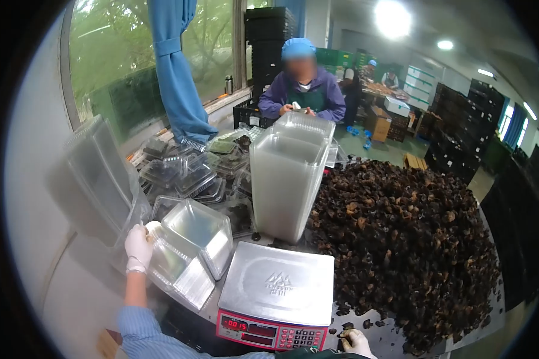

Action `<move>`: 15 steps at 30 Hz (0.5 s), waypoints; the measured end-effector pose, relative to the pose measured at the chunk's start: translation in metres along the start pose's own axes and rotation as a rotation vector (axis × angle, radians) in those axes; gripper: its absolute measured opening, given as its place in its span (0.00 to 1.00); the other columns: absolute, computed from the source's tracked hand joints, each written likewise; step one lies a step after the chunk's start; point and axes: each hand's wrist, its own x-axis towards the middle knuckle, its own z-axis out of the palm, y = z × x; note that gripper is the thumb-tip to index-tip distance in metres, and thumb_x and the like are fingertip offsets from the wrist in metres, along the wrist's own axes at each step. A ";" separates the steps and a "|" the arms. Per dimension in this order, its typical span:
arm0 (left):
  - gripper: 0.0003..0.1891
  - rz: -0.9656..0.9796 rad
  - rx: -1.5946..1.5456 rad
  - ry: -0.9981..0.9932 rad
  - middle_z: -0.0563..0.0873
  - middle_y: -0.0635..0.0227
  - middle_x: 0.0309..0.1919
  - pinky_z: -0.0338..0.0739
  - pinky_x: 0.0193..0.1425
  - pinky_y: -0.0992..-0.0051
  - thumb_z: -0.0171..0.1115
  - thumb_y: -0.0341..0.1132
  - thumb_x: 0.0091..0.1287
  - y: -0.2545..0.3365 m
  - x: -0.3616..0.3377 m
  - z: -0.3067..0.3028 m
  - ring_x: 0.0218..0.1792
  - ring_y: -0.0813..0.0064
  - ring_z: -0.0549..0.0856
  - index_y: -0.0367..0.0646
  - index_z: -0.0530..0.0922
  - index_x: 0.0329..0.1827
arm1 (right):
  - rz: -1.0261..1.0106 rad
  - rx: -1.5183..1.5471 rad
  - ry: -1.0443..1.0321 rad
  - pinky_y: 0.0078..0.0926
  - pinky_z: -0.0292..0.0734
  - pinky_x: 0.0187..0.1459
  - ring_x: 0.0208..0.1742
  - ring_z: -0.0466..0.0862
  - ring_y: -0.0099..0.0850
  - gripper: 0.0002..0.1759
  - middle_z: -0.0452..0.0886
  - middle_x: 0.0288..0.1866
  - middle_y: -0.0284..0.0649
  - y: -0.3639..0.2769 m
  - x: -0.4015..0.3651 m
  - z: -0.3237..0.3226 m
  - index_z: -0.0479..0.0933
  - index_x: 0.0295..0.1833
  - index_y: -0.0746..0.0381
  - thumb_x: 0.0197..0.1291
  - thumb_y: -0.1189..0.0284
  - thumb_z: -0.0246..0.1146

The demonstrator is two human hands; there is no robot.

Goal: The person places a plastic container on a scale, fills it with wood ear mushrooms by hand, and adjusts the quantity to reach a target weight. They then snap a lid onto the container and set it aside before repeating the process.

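My left hand [139,248], in a white glove, is closed on the edge of a clear plastic container beside the nested clear containers [188,278] at the table's left. A pale round object [154,229] shows by its fingertips. At the bottom right, my gloved right hand [357,343] has its fingers curled around a small piece of black fungus [343,334] on the tabletop. Between the hands stands a scale [275,284] with a bare silver plate and a red panel reading -0.015. A large heap of black fungus [407,239] covers the table's right side.
A tall stack of clear containers [284,185] rises behind the scale. Filled, closed boxes [188,173] pile up at the back left, below a blue curtain [176,72]. Another person [302,90] in a blue cap stands across the table. Black crates [461,125] tower at the right.
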 end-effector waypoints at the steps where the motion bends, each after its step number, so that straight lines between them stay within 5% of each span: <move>1: 0.05 0.022 0.035 0.027 0.80 0.58 0.34 0.75 0.43 0.61 0.63 0.28 0.52 0.000 -0.002 0.003 0.39 0.54 0.80 0.39 0.78 0.31 | -0.080 -0.053 0.038 0.36 0.75 0.44 0.42 0.80 0.46 0.08 0.79 0.39 0.48 0.001 -0.003 0.002 0.75 0.41 0.62 0.55 0.75 0.60; 4: 0.06 0.041 0.043 0.027 0.77 0.58 0.35 0.73 0.46 0.59 0.60 0.26 0.54 0.006 -0.002 -0.003 0.43 0.54 0.78 0.38 0.77 0.35 | -0.321 -0.200 0.157 0.38 0.74 0.46 0.43 0.79 0.43 0.10 0.79 0.41 0.44 0.006 -0.006 0.007 0.76 0.38 0.61 0.47 0.78 0.62; 6: 0.07 0.102 0.031 0.124 0.78 0.57 0.35 0.73 0.46 0.60 0.60 0.26 0.55 0.002 -0.003 0.002 0.42 0.53 0.78 0.37 0.75 0.37 | -0.291 -0.311 0.156 0.34 0.74 0.47 0.44 0.80 0.36 0.10 0.80 0.42 0.37 0.003 -0.010 0.009 0.78 0.36 0.57 0.45 0.78 0.65; 7: 0.07 0.064 -0.035 0.156 0.78 0.56 0.36 0.73 0.47 0.61 0.59 0.26 0.57 0.000 -0.002 0.002 0.42 0.54 0.78 0.37 0.75 0.38 | -0.296 -0.243 0.182 0.38 0.71 0.45 0.44 0.76 0.41 0.13 0.77 0.41 0.36 0.011 -0.007 0.015 0.78 0.33 0.53 0.36 0.76 0.64; 12: 0.08 -0.139 -0.500 0.542 0.78 0.58 0.39 0.72 0.51 0.69 0.55 0.28 0.67 -0.025 0.010 -0.001 0.39 0.64 0.77 0.34 0.73 0.46 | -0.209 -0.180 0.152 0.37 0.70 0.49 0.47 0.76 0.39 0.09 0.78 0.43 0.36 -0.008 -0.011 0.007 0.79 0.35 0.56 0.44 0.75 0.63; 15: 0.11 -0.149 -0.636 0.413 0.78 0.62 0.40 0.72 0.51 0.73 0.53 0.29 0.71 0.012 -0.001 -0.035 0.41 0.71 0.77 0.34 0.71 0.52 | -0.211 -0.157 0.159 0.37 0.70 0.49 0.47 0.76 0.39 0.08 0.78 0.43 0.36 -0.008 -0.010 0.008 0.79 0.34 0.56 0.45 0.75 0.63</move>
